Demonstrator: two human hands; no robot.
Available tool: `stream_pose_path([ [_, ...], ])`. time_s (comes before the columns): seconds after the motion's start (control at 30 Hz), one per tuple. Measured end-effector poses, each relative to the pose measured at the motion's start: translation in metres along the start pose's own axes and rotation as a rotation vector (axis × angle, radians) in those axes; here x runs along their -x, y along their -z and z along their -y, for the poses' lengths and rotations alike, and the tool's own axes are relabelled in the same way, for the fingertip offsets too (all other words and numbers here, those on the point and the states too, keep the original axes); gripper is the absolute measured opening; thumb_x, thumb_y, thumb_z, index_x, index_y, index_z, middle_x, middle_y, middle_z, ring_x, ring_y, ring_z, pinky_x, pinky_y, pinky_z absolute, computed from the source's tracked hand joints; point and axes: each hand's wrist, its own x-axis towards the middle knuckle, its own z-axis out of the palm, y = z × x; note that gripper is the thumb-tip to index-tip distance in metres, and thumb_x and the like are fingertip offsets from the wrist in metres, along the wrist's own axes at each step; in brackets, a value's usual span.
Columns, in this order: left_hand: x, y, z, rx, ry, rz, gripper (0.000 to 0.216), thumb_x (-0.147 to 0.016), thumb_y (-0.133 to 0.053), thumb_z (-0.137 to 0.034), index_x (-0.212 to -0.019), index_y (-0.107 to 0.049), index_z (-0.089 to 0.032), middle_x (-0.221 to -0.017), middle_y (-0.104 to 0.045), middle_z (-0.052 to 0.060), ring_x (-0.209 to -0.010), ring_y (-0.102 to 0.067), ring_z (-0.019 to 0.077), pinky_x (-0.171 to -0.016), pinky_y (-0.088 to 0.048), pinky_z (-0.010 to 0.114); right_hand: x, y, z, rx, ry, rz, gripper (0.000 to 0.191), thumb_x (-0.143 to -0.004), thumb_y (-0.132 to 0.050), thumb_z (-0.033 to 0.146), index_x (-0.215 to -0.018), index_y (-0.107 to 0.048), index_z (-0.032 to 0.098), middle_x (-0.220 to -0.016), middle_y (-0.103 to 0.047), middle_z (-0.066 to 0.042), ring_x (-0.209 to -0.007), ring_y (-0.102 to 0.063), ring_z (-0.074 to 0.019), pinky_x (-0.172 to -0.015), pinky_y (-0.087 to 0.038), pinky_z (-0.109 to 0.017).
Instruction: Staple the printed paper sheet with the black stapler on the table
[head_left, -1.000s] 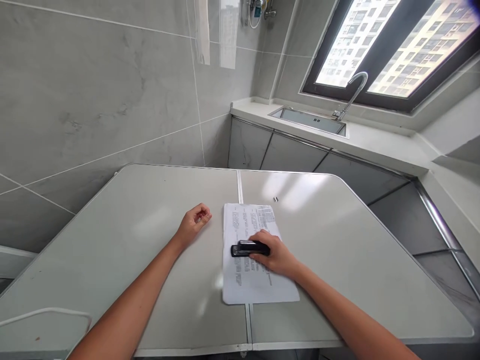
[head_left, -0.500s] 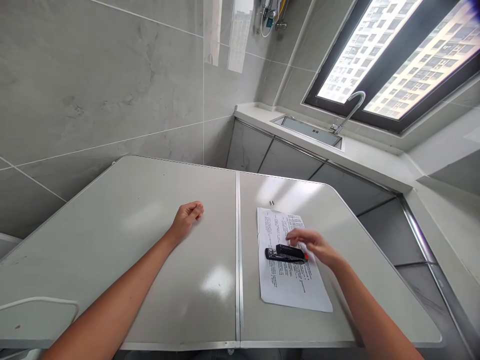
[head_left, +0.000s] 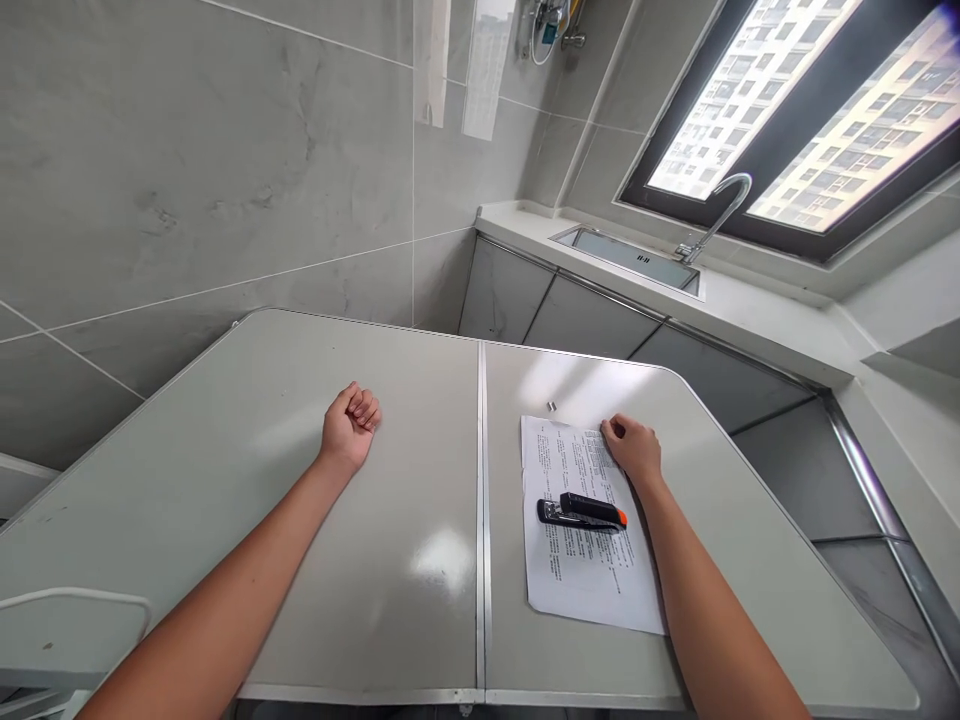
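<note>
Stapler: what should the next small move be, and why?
Perhaps bring the right hand to the stapler: it lies unheld on the printed paper, and that hand, at the paper's upper right corner, is nearer than the left hand.

R hand (head_left: 632, 447) is at top R corner of printed paper (head_left: 577, 590): fingertips partly hidden, can't tell if they pinch it. Print, below & L of that hand, too small to read; some lines hidden under stapler (head_left: 581, 512). Silvery bits (head_left: 552, 407), L of & just beyond R hand: too small to ID. L hand (head_left: 351, 425): fingers curled, inner palm mostly hidden. L forearm (head_left: 247, 590) + R forearm (head_left: 712, 600) cut by btm edge. White frame (head_left: 90, 593), L of & nearer than L hand: cut by L edge. Wall fitting (head_left: 551, 33), far beyond R hand: cut by top, details unclear. Window (head_left: 814, 115), beyond & R of R hand: cut by top + R edges.
</note>
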Motion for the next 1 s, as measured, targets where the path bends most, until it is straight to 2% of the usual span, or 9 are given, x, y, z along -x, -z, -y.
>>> stream_pose_path([
  [0.1,0.000,0.000,0.002,0.016,0.013,0.001,0.051,-0.087,-0.070,-0.031,-0.062,-0.026,-0.020,-0.059,-0.024,-0.006,-0.048,-0.026,0.0076,-0.044,-0.028,0.023,0.008,0.002,0.018,-0.015,0.123,0.017,0.033,-0.095,-0.052,0.046,-0.075,-0.065,0.022,-0.082,-0.069,-0.009,-0.076,-0.060,-0.0224,-0.071,-0.046,-0.036],
  [0.17,0.000,-0.001,0.003,0.028,0.021,-0.001,0.050,-0.086,-0.070,-0.029,-0.062,-0.027,-0.020,-0.059,-0.023,-0.006,-0.048,-0.025,0.0077,-0.044,-0.028,0.023,0.017,0.003,0.038,-0.080,0.321,0.134,0.030,-0.099,-0.052,0.043,-0.094,-0.073,0.022,-0.102,-0.074,-0.010,-0.098,-0.066,-0.0247,-0.087,-0.053,-0.039],
  [0.27,0.000,-0.001,0.003,0.033,0.039,-0.006,0.049,-0.086,-0.069,-0.028,-0.061,-0.028,-0.020,-0.059,-0.024,-0.006,-0.048,-0.025,0.0077,-0.044,-0.027,0.023,0.032,0.000,0.072,-0.170,0.690,0.400,0.034,-0.106,-0.049,0.036,-0.132,-0.068,0.027,-0.141,-0.066,-0.008,-0.134,-0.057,-0.0265,-0.113,-0.048,-0.050],
  [0.33,0.000,-0.001,0.002,0.029,0.046,-0.006,0.048,-0.086,-0.069,-0.028,-0.061,-0.029,-0.020,-0.059,-0.024,-0.006,-0.049,-0.024,0.0076,-0.044,-0.027,0.023,0.042,-0.003,0.091,-0.177,0.810,0.507,0.041,-0.108,-0.045,0.032,-0.148,-0.057,0.031,-0.154,-0.057,-0.004,-0.146,-0.048,-0.0258,-0.121,-0.042,-0.055],
  [0.47,0.000,-0.001,0.003,0.046,0.056,0.009,0.049,-0.087,-0.070,-0.027,-0.061,-0.029,-0.020,-0.060,-0.023,-0.006,-0.049,-0.024,0.0077,-0.044,-0.026,0.023,0.054,-0.007,0.113,-0.188,0.899,0.604,0.049,-0.110,-0.043,0.029,-0.158,-0.044,0.034,-0.161,-0.049,-0.002,-0.152,-0.042,-0.0234,-0.125,-0.039,-0.055],
  [0.8,0.000,0.000,0.007,0.030,0.057,0.006,0.048,-0.087,-0.072,-0.027,-0.060,-0.032,-0.019,-0.060,-0.024,-0.006,-0.049,-0.027,0.0074,-0.044,-0.027,0.023,0.068,-0.011,0.133,-0.249,1.071,0.689,0.056,-0.109,-0.045,0.026,-0.163,-0.035,0.034,-0.166,-0.042,0.000,-0.154,-0.039,-0.0225,-0.130,-0.033,-0.051],
  [0.9,0.000,0.000,0.007,0.023,0.058,0.003,0.049,-0.088,-0.071,-0.027,-0.060,-0.032,-0.019,-0.060,-0.024,-0.006,-0.049,-0.026,0.0073,-0.044,-0.026,0.024,0.071,-0.012,0.138,-0.274,1.081,0.693,0.056,-0.109,-0.045,0.027,-0.163,-0.035,0.035,-0.165,-0.043,0.000,-0.153,-0.041,-0.0231,-0.130,-0.034,-0.051],
  [1.0,-0.001,0.000,0.007,0.018,0.057,0.007,0.049,-0.088,-0.071,-0.027,-0.059,-0.033,-0.019,-0.060,-0.024,-0.006,-0.049,-0.026,0.0075,-0.044,-0.026,0.024,0.070,-0.012,0.141,-0.276,0.998,0.642,0.058,-0.107,-0.051,0.033,-0.163,-0.035,0.035,-0.162,-0.047,-0.004,-0.150,-0.044,-0.0275,-0.128,-0.034,-0.058],
])
